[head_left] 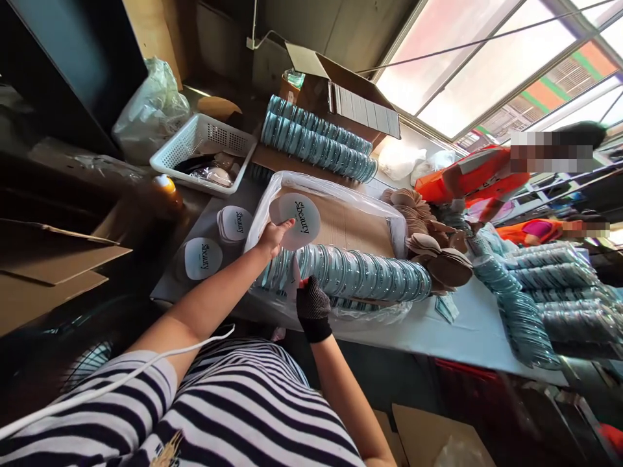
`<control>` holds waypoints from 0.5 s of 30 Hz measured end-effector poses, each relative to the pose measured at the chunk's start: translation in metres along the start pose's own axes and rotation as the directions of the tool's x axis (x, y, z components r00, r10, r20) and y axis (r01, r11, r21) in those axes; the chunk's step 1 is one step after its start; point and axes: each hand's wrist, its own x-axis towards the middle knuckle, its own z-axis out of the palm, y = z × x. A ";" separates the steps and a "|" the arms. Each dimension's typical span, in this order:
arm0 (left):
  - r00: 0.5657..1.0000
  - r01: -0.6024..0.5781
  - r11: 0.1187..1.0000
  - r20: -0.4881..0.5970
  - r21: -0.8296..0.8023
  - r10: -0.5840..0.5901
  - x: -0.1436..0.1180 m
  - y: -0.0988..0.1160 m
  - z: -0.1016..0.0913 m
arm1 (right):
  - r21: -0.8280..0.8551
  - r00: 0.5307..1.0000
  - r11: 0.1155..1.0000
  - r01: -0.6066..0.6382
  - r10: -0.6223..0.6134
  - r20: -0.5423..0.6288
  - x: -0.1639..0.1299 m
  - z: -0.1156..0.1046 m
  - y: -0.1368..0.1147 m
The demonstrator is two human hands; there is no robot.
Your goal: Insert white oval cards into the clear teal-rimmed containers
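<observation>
Pinched in my bare left hand [277,237] is a round white card [304,220] printed with "beauty", held above the near side of a plastic-lined box [335,189]. My right hand [313,301], in a dark glove with bare fingertips, grips a narrow-looking white card [294,275], seen almost edge-on, by the row of clear-wrapped discs [360,272]. This row runs along the box's near side. Brown cardboard shows inside the box. More round printed cards [203,258] lie on the table left of my forearm, with another small pile [233,224] just behind.
A white perforated basket [202,133] holds dark and pale items. Behind the box stand more wrapped rows [316,139] and an open carton [360,107]. Brown rounded pieces [413,220] are heaped at right, beside further wrapped stacks [555,279]. People in orange [479,172] are beyond.
</observation>
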 end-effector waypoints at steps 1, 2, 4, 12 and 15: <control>1.000 0.005 1.000 -0.008 -0.009 -0.006 0.000 0.001 0.000 | 0.004 1.000 1.000 -0.004 0.003 0.016 0.003 0.002 -0.002; 1.000 0.014 1.000 -0.018 -0.015 -0.014 -0.001 0.001 0.001 | 0.011 0.999 1.000 0.002 -0.002 0.038 0.007 0.005 -0.005; 0.999 0.030 0.999 -0.023 -0.025 -0.031 -0.002 0.002 0.001 | 0.012 0.996 0.999 0.036 -0.037 0.078 0.013 0.012 -0.010; 0.991 0.117 0.987 -0.057 -0.114 -0.124 0.001 0.014 -0.009 | 0.089 0.970 0.995 0.051 -0.071 0.233 0.014 0.012 -0.010; 0.986 0.144 0.972 -0.057 -0.186 -0.157 0.004 0.017 -0.013 | 0.460 0.901 0.867 -0.192 -0.031 0.433 0.010 0.008 -0.009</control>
